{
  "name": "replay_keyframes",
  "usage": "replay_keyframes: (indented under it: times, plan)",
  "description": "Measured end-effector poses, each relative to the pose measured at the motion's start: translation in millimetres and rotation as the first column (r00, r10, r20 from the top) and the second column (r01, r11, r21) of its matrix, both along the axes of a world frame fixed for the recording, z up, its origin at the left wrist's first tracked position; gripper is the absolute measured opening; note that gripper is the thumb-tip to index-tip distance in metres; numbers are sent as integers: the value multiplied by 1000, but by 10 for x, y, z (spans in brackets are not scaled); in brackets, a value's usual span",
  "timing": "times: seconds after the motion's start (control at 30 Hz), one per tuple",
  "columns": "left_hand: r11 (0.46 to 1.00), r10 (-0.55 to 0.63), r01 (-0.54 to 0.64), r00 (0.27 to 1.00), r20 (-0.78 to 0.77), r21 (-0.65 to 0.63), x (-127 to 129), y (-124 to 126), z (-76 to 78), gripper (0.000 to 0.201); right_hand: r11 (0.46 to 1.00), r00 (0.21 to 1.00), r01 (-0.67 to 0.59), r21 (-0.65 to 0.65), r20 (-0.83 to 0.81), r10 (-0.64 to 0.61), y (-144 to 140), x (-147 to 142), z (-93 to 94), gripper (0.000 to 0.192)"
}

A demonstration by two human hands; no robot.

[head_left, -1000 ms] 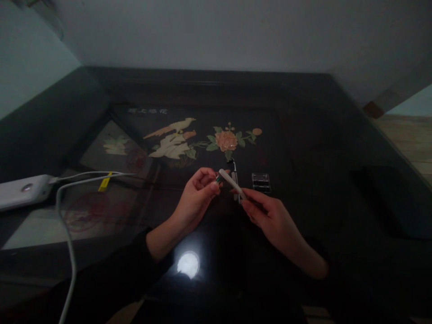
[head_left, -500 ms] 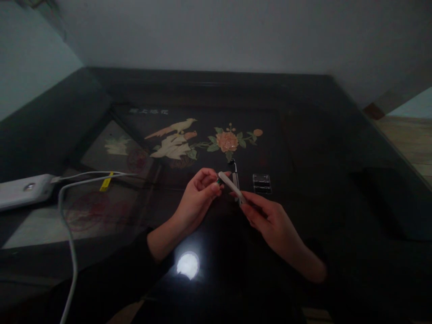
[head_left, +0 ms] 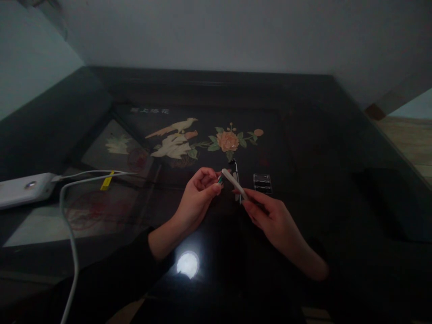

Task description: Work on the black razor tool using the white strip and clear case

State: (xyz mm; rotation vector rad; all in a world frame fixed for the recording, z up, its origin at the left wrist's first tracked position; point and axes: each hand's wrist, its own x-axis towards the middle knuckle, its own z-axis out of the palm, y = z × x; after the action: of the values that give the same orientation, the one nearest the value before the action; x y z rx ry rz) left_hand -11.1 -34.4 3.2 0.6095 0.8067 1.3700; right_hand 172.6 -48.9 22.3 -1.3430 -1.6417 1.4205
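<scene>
My left hand (head_left: 199, 193) is closed in a pinch on a small green-and-white piece (head_left: 220, 180), mostly hidden by the fingers. My right hand (head_left: 270, 218) grips the lower end of a slim whitish stick (head_left: 234, 183) with a rounded tip. The stick slants up and left, its tip close to the green piece; whether they touch I cannot tell. Behind the stick a thin shiny rod-like part (head_left: 236, 167) lies on the dark table (head_left: 324, 157), partly covered. A small black case with pale edges (head_left: 262, 183) lies just beyond my right hand.
At the left a white device (head_left: 25, 191) has a white cable (head_left: 72, 252) with a yellow tag (head_left: 107, 181). A dark flat object (head_left: 401, 202) lies at the right. The glossy tabletop shows a bird-and-flower picture (head_left: 227, 140) and a bright reflection (head_left: 188, 264). A wall (head_left: 216, 36) stands behind.
The stick's tip has shifted slightly right, away from the left fingers, and more of the green piece shows. My right hand has moved a little to the right.
</scene>
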Motion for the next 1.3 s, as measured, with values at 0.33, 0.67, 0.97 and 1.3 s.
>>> replay_keyframes:
  times: [0.33,0.67,0.97,1.3]
  plan:
    - [1000,-14,15,999,43,-16,3,7,6,43,1000,1000,4,-6,22,-4,-1,-14,16,42]
    - [1000,-9,10,999,38,-16,-1,28,0,40,984,982,-115,-137,-164,92,-75,-55,81,42]
    - [999,-14,16,999,31,-39,3,8,14,42,1000,1000,0,-7,6,0,-9,-20,-13,40]
    - [999,-4,5,999,36,-48,11,8,21,43,1000,999,18,-3,30,-18,7,-15,16,40]
